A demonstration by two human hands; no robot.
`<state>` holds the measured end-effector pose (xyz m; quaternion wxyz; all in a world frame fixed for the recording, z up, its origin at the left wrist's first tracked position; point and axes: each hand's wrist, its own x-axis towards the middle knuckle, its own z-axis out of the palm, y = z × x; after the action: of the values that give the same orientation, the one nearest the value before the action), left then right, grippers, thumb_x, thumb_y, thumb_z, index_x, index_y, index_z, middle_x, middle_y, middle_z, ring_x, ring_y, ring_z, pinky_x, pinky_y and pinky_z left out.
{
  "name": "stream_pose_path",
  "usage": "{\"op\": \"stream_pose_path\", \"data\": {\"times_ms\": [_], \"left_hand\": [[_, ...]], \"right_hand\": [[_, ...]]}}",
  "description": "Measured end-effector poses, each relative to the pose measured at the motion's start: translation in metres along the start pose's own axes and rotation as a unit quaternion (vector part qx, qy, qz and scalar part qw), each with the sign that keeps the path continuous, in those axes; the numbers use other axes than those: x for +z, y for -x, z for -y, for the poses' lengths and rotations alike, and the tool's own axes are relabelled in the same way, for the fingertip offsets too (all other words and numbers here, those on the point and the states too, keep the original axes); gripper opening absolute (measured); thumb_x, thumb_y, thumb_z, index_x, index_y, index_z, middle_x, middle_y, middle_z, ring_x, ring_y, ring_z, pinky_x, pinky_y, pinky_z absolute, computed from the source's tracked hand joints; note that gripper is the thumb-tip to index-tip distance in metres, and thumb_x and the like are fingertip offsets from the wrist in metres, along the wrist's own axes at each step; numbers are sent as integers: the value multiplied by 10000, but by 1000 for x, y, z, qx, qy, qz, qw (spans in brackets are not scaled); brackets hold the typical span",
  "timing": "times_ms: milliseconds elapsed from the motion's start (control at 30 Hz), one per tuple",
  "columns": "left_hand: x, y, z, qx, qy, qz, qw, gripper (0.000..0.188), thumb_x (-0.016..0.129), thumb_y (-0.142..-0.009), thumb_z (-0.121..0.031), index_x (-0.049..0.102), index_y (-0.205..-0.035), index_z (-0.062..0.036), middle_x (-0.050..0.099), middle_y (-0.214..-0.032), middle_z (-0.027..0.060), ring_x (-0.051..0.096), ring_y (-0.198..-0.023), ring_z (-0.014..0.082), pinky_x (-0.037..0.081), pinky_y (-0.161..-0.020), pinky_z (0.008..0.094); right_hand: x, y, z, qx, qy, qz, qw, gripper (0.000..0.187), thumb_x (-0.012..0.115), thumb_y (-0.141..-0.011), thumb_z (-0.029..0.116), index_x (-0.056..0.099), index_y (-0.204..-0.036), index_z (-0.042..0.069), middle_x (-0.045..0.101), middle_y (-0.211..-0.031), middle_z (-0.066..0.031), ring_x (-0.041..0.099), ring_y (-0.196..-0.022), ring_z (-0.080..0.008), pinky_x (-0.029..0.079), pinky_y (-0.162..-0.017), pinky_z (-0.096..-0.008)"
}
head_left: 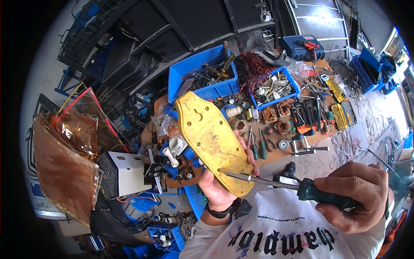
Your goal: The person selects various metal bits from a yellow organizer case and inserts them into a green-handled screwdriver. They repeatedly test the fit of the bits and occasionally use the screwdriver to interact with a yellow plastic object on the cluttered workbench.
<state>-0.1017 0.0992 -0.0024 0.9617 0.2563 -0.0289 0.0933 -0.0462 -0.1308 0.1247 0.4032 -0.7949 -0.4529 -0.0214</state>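
Observation:
A long yellow panel (207, 134) with scuffs, small round holes and one keyhole slot is held up in front of me. My left hand (214, 188) is closed around its lower end, thumb on the near edge and fingertips showing at the far edge. In my right hand (360, 194) is a screwdriver (271, 183) with a dark green handle and a metal shaft. The shaft points left across the panel, and its tip is at a hole near the lower left edge. Whether a screw sits in that hole, I cannot tell.
Behind the panel, a wooden workbench (297, 144) carries a blue crate (215, 91) of tools, a blue tray (276, 102) of metal parts, pliers and green-handled screwdrivers (263, 146). A red drill (309, 46) rests by a blue case. To the left stands a white box (131, 172).

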Motion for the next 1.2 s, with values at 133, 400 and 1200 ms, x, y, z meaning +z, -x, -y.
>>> {"op": "stream_pose_path", "data": {"times_ms": [133,400,1200], "left_hand": [[0,0,-2,-5,-2,12,1000,898,584,-737,-508,247,-1375,27,458,-1148,137,542,-923,266,493,-698,418],[-4,0,-2,2,-9,15,1000,883,583,-736,-506,263,-1364,25,449,-1149,124,528,-923,260,491,-691,416],[-11,9,-10,17,-11,-14,1000,856,578,-745,-518,283,-1351,9,468,-1140,128,559,-928,259,530,-702,397]], "right_hand": [[-3,-4,12,13,26,5,1000,295,745,-648,167,679,-878,-5,610,-650,-99,599,-453,-162,452,-372,-245],[-2,-8,20,10,37,4,999,296,748,-649,182,682,-876,2,610,-649,-98,597,-445,-165,453,-365,-249],[16,-1,-15,11,-98,28,995,276,748,-703,99,667,-936,-26,655,-780,-128,645,-625,-207,504,-524,-272]]}}
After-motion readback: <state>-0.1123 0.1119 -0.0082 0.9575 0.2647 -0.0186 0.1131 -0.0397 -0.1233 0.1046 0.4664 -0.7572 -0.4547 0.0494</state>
